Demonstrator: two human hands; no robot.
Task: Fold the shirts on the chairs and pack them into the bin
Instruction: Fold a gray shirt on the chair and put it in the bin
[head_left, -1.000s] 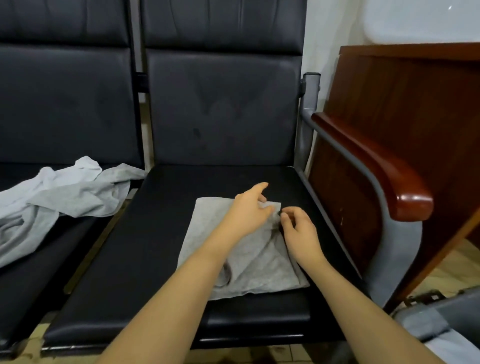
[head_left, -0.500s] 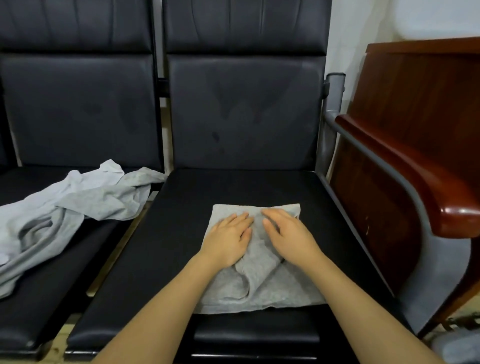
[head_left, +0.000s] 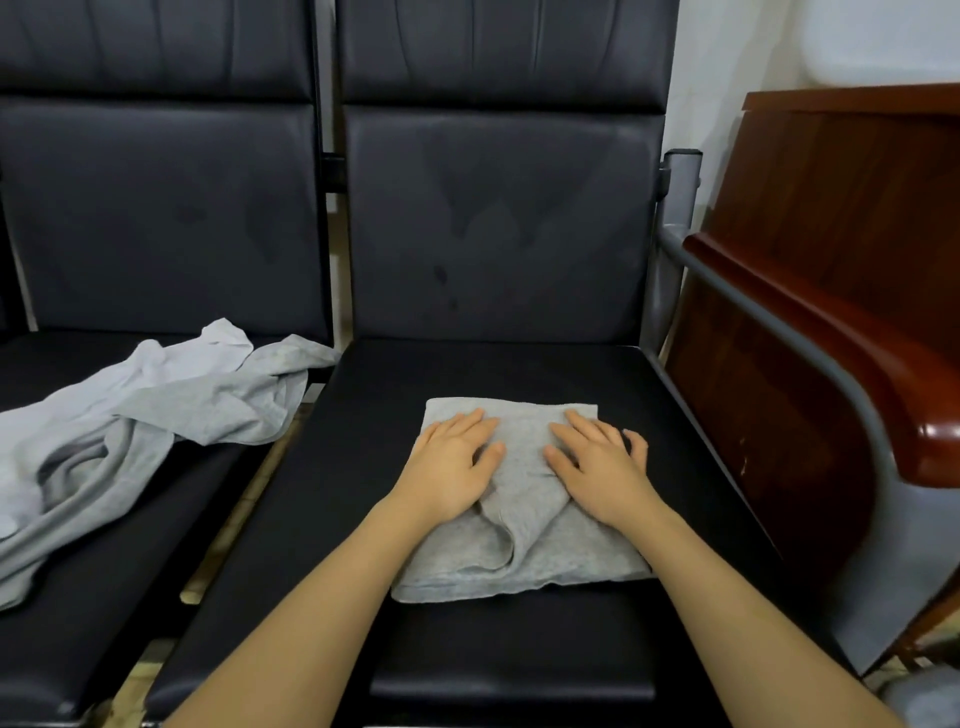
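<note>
A folded grey shirt (head_left: 524, 551) lies as a small square on the seat of the right black chair (head_left: 519, 364). My left hand (head_left: 454, 465) rests flat on its left half, fingers straight and spread. My right hand (head_left: 597, 462) presses flat on its right half, a short gap apart from the left. A loose fold of cloth bulges between my wrists. A second grey shirt (head_left: 130, 431) lies crumpled and unfolded on the left black chair (head_left: 130, 597). The bin shows only as a grey corner (head_left: 924, 696) at the bottom right.
A dark red wooden armrest (head_left: 883, 384) on a grey metal frame (head_left: 769, 317) borders the right chair. Behind it stands a reddish wooden panel (head_left: 841, 208). A narrow gap with pale floor separates the two seats.
A second ago both hands pinched the shirt's far edge; they laid flat on it and have since slid apart, smoothing the cloth. The view has shifted left, hiding most of the bin.
</note>
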